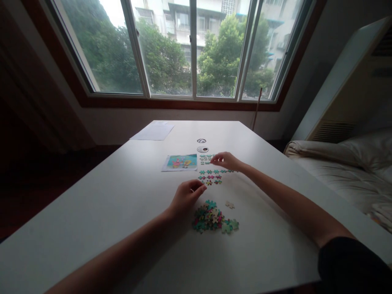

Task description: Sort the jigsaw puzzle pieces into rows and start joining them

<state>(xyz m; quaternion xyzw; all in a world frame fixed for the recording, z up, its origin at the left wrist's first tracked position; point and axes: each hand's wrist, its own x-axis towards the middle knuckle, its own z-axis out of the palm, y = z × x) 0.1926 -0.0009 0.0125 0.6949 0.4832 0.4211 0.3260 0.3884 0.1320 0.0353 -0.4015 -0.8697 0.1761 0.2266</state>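
Observation:
On the white table lies a heap of jigsaw puzzle pieces in teal, pink and beige, with one loose beige piece beside it. Beyond the heap, more pieces are laid out in rows. My left hand is just left of the nearest row, its fingers curled and the thumb against them; what they hold, if anything, is hidden. My right hand reaches over the far rows of teal pieces, fingertips pinched together and pointing down at the right end of them. Any piece in that pinch is too small to make out.
A colourful cartoon picture sheet lies left of the rows. Two round discs sit farther back, and white paper lies at the far left corner of the table. A pale sofa stands to the right.

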